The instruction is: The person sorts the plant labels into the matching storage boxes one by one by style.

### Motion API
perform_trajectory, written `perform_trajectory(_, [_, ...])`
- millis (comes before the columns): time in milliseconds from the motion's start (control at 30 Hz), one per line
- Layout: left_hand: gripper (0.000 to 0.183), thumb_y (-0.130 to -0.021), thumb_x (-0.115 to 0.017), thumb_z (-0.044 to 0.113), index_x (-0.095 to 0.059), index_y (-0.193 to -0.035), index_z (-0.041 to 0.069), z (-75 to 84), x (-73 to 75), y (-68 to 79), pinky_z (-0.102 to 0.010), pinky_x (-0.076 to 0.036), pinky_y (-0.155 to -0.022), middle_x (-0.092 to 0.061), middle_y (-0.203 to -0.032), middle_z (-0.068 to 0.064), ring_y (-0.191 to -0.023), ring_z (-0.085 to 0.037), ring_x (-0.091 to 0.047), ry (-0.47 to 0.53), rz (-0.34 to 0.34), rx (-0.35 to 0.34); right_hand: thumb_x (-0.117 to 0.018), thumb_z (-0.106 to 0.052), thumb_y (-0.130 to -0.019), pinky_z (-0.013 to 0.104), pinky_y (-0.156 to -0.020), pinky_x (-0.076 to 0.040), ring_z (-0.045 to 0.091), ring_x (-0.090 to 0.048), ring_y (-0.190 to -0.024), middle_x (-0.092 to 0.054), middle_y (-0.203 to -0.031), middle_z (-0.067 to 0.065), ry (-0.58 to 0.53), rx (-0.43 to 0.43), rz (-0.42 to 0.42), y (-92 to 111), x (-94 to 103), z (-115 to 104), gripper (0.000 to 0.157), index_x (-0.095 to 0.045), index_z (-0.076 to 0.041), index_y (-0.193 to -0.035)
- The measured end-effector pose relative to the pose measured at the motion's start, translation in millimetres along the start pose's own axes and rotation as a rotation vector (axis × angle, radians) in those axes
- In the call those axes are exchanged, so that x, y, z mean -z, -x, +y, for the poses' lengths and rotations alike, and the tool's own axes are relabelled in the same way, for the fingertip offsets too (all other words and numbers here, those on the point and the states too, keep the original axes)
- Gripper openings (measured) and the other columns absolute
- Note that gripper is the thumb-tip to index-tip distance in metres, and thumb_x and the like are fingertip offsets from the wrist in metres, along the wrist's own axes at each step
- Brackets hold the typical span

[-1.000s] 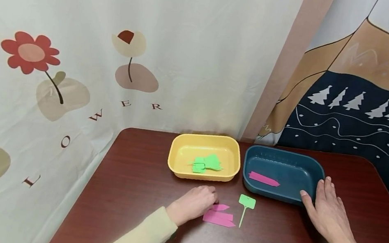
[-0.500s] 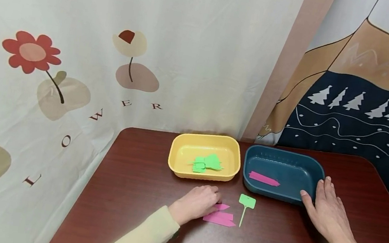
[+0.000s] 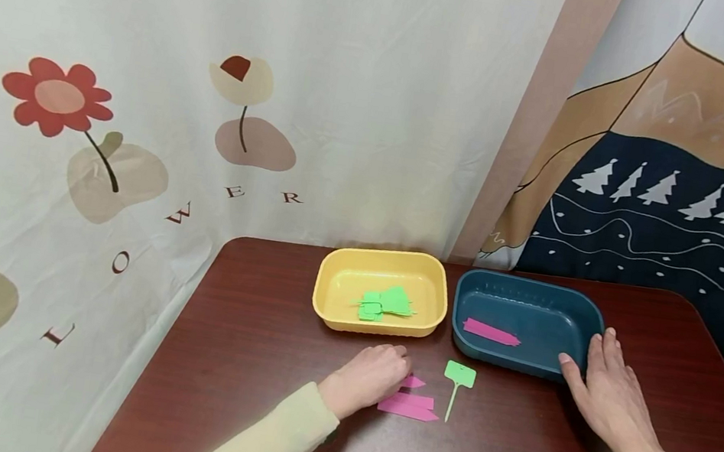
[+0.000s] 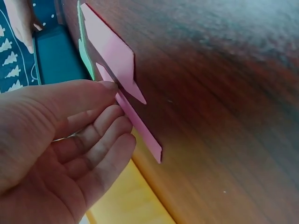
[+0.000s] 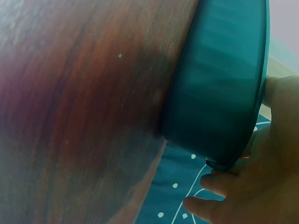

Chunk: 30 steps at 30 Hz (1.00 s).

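Note:
My left hand (image 3: 368, 380) is over the left end of a pink pointed plant label, whose tip (image 3: 413, 381) shows beyond the fingers. In the left wrist view, thumb and fingers pinch that thin pink plant label (image 4: 141, 128) by its middle. Just nearer the body lie more pink plant labels (image 3: 408, 405), overlapping on the table. A green T-shaped plant tag (image 3: 460, 376) lies to their right. My right hand (image 3: 615, 404) rests against the right end of the dark blue tray (image 3: 546, 321), fingers extended along its wall and thumb at the front rim.
The blue tray holds pink labels (image 3: 491, 332). Left of it stands a yellow tray (image 3: 344, 277) with several green tags (image 3: 386, 304) inside. Both are near the back of the brown table (image 3: 236, 332), before a printed curtain (image 3: 379, 105).
My left hand has shifted slightly right, covering more of the upper pink plant label, and its thumb and fingers now pinch it. The right hand and trays have stayed put.

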<state>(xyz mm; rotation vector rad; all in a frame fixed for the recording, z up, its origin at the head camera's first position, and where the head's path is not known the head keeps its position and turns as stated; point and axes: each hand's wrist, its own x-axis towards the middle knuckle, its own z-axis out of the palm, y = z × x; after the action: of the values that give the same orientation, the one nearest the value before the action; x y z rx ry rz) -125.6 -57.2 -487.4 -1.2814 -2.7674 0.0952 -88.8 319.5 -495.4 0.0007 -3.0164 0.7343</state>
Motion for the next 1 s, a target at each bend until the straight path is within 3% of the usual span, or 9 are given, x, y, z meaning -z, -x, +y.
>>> perform_trajectory(400, [0.010,-0.097,-0.067,0.007,-0.065,-0.091,0.015,0.8,0.9,-2.0,-0.025,-0.051,-0.070,-0.062,-0.087,0.001,-0.083,-0.015,-0.062,-0.085,-0.053,-0.019,-0.039,-0.049,-0.110,0.073,-0.115,-0.008,0.057,0.000,-0.151,0.005,-0.162,0.041,0.002,0.006,-0.001,0,0.0,1,0.089,-0.008,0.022,-0.153])
perform_trajectory(533, [0.011,-0.097,-0.068,0.008,-0.064,-0.090,0.016,-0.9,0.2,-0.9,-0.025,-0.048,-0.067,-0.062,-0.085,0.003,-0.081,-0.014,-0.062,-0.043,-0.034,-0.021,-0.038,-0.050,-0.110,0.073,-0.115,-0.009,0.057,0.000,-0.150,0.005,-0.162,0.041,0.006,0.006,0.000,0,0.2,0,0.089,-0.008,0.022,-0.153])
perform_trajectory(733, [0.011,-0.094,-0.072,0.010,-0.067,-0.087,0.018,-5.8,-2.5,3.8,-0.024,-0.044,-0.063,-0.063,-0.079,0.006,-0.077,-0.011,-0.065,0.036,0.053,-0.054,-0.038,-0.050,-0.110,0.073,-0.115,-0.009,0.059,-0.001,-0.150,0.007,-0.162,0.041,0.001,0.005,0.002,0,0.5,0,0.089,-0.007,0.023,-0.153])
perform_trajectory(1000, [0.009,-0.091,-0.077,0.011,-0.074,-0.091,0.019,-8.0,-0.2,9.1,-0.022,-0.044,-0.069,-0.068,-0.086,0.009,-0.081,-0.006,-0.066,0.136,0.058,-0.074,-0.038,-0.050,-0.110,0.072,-0.115,-0.009,0.059,-0.002,-0.149,0.006,-0.162,0.042,-0.004,0.004,0.003,0,0.4,0,0.090,-0.007,0.023,-0.153])
